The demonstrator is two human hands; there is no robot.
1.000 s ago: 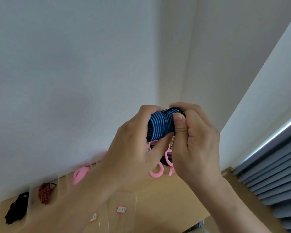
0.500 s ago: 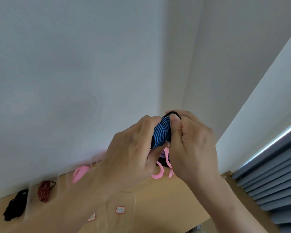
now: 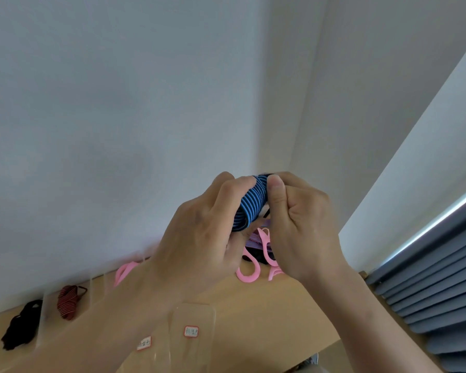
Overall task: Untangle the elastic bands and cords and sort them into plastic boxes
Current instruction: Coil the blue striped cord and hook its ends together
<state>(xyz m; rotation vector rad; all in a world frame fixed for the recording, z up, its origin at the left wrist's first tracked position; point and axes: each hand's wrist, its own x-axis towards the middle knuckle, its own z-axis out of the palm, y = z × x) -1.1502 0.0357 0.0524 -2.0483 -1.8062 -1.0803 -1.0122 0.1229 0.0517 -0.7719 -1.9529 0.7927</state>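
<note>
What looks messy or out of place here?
The tangled heap of pink loops and dark cord lies loose on the table behind the left hand and right hand gripping the blue striped band, while the black bundle and red striped bundle sit apart at the left. Nothing looks broken.

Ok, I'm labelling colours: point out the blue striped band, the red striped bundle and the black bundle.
blue striped band [image 3: 249,208], head view, exposed striped face
red striped bundle [image 3: 68,301], head view, its middle
black bundle [image 3: 20,328], head view, its middle

Room over desk, wall behind, clear boxes in front, pink bands mid-desk, blinds rt.
</note>
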